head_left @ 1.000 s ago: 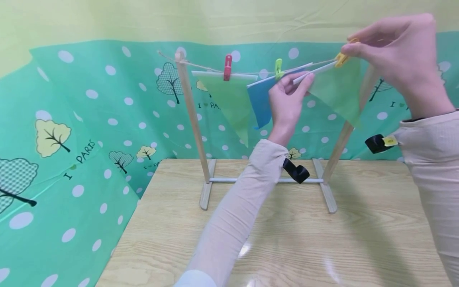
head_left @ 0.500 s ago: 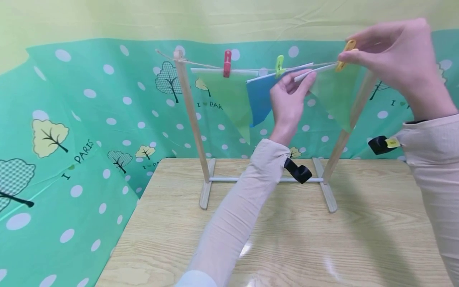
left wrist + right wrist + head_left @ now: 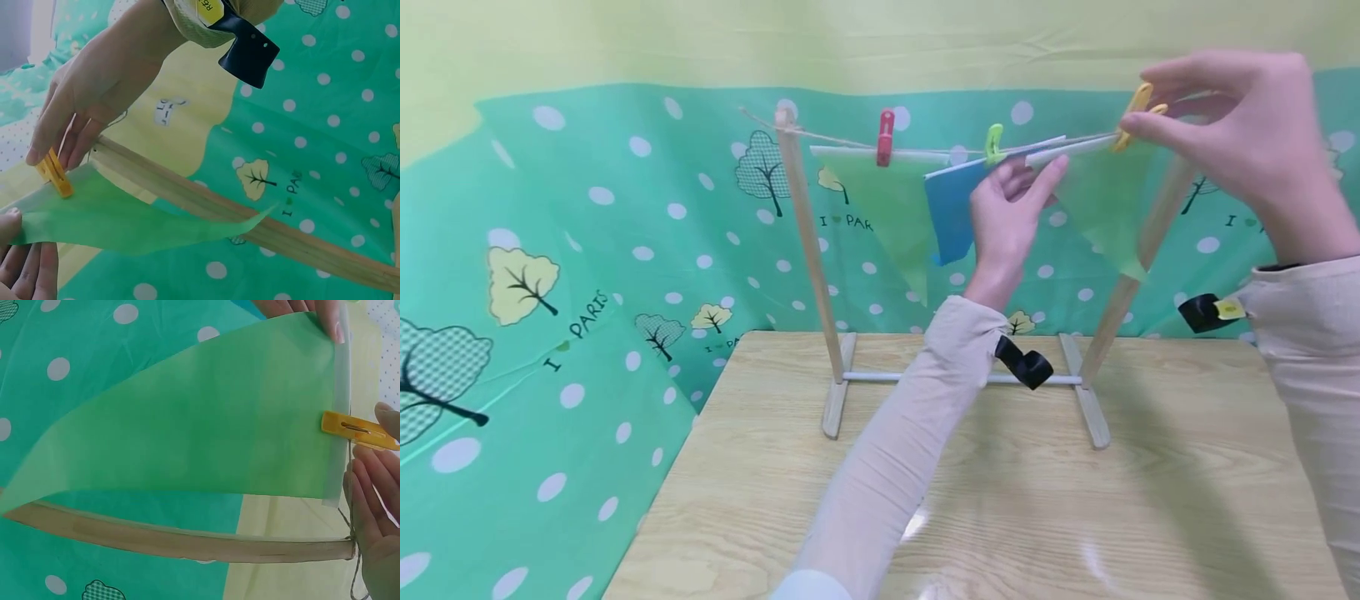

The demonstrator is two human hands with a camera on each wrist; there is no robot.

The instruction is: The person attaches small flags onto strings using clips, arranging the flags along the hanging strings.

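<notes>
My left hand [image 3: 1006, 218] pinches the white top edge of a green triangular pennant [image 3: 219, 419] at its left corner. Farther along that edge, an orange clothespin [image 3: 344, 425] is clipped over the pennant and the string [image 3: 842, 140]. My right hand [image 3: 1247, 125] holds the clothespin's handle end between thumb and fingers, as the left wrist view also shows. The pennant hangs down in front of the right wooden post [image 3: 187, 184]. Just left of it, partly behind my left hand, a blue flag [image 3: 951, 204] hangs from a lime green clothespin [image 3: 994, 143].
A second green pennant [image 3: 887, 200] hangs at the left under a red clothespin [image 3: 885, 137]. The string runs between the left post [image 3: 805, 225] and right post of a stand with a white crossbar [image 3: 872, 377]. It stands on a wooden table [image 3: 737, 483] before a dotted cloth [image 3: 647, 192].
The orange clothespin has turned more upright, and its handles have spread apart within my right hand. The pennant's lower tip has swung slightly left. My left hand keeps its pinch.
</notes>
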